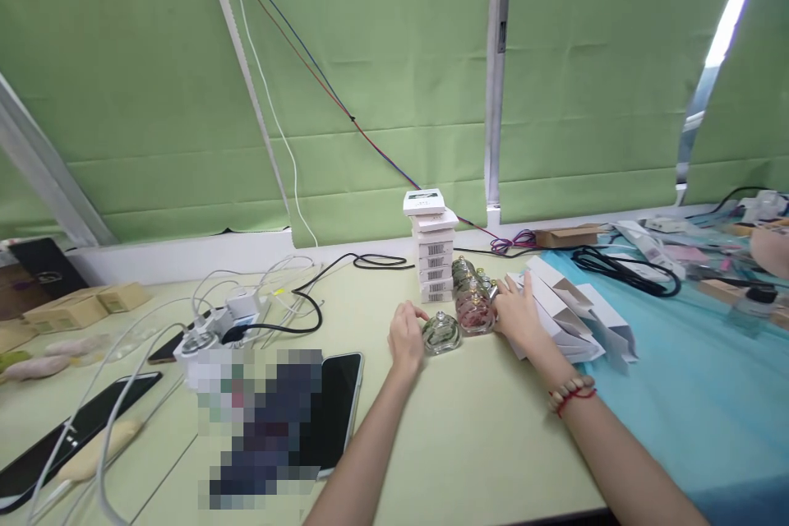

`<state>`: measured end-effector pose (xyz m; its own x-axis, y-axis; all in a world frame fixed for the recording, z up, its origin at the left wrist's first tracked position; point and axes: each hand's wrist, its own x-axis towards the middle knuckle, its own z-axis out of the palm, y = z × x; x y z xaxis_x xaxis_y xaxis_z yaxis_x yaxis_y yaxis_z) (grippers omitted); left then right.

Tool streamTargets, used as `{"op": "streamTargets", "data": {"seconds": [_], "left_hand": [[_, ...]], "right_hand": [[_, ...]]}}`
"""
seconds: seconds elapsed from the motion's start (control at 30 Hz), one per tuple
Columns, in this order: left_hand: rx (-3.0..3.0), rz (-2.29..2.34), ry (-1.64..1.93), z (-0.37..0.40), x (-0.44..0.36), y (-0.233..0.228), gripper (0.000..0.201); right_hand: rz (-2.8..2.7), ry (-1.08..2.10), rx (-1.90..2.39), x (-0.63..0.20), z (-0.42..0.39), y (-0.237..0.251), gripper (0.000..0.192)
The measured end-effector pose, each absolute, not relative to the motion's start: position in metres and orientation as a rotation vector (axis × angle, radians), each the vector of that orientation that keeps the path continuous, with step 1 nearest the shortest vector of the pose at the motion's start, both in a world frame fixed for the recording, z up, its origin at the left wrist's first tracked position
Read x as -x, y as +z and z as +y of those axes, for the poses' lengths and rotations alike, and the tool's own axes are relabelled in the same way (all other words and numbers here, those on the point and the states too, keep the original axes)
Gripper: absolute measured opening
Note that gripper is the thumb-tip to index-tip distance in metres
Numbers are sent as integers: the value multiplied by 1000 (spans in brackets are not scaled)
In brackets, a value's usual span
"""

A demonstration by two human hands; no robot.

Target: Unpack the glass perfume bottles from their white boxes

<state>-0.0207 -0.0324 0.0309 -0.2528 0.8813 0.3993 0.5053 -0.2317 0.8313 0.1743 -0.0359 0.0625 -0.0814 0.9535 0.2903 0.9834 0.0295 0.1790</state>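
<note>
A glass jar with a clear knobbed lid and green contents [441, 333] stands upright on the pale table. My left hand [407, 337] is at its left side, fingers bent and apart, apparently touching it without wrapping around it. To the right stands a similar jar with pink contents [474, 312], and more lidded jars [463, 273] are grouped behind it. My right hand [516, 312] lies against the right side of this group, fingers spread; some fingertips are hidden among the jars. White folded cartons [558, 312] lie beside and partly behind my right hand.
A stack of small white boxes [435, 263] rises behind the jars. At left are a phone [336, 403], a power strip with chargers [209, 337] and tangled cables. A blue cloth [690, 378] covers the right side, with a coiled black cable [644, 269] on it.
</note>
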Motion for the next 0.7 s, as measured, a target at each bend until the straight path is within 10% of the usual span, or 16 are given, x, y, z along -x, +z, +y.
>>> {"op": "streamTargets", "data": {"seconds": [0.7], "left_hand": [[-1043, 1404, 1637, -25, 8, 28, 54]], "right_hand": [[-2146, -361, 1972, -181, -32, 60, 34]]}}
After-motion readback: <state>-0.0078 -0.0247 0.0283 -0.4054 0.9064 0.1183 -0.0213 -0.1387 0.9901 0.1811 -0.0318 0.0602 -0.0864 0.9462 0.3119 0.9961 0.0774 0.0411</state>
